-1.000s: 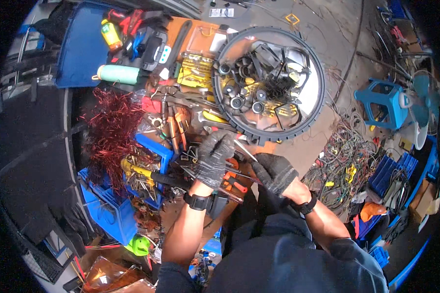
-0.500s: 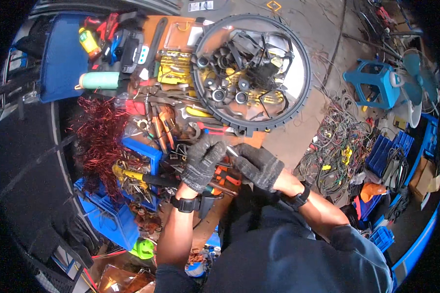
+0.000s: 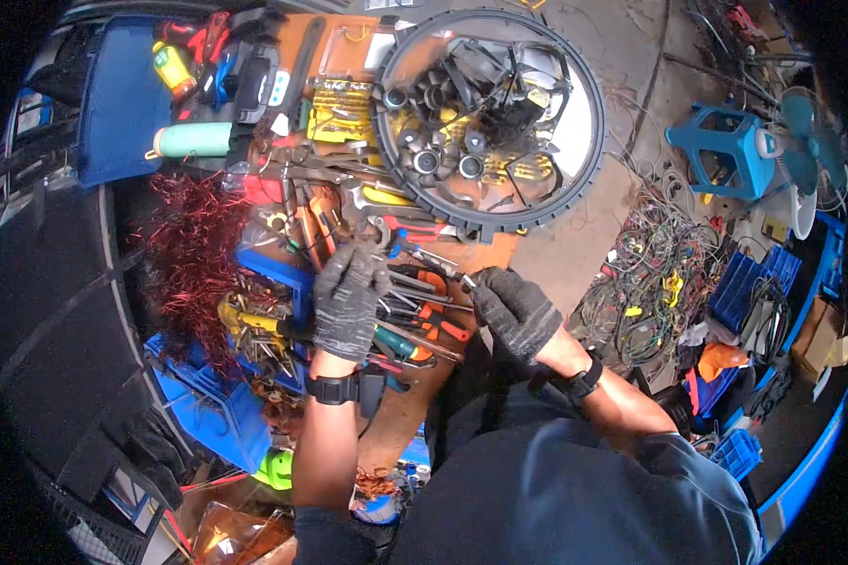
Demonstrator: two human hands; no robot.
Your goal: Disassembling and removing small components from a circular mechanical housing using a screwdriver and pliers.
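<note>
My left hand, in a dark grey knit glove, hovers over the tools with its fingers drawn together. Whatever it may hold is hidden. Across from it, my gloved right hand pinches a small shiny metal piece between thumb and forefinger; its kind is too small to make out. Between the hands lie several screwdrivers, among them one with an orange handle and one with a green handle. Just beyond them is a slim tool with a blue end.
A large black ring holding dark plastic parts sits at the bench's far side. Red wire shavings and blue bins crowd the left. Tangled cables, a blue stool and a fan stand at the right.
My hands have drawn apart: the left moved left, the right slightly right. More of the screwdrivers and the blue-ended tool shows between them. The whole view has shifted a little.
</note>
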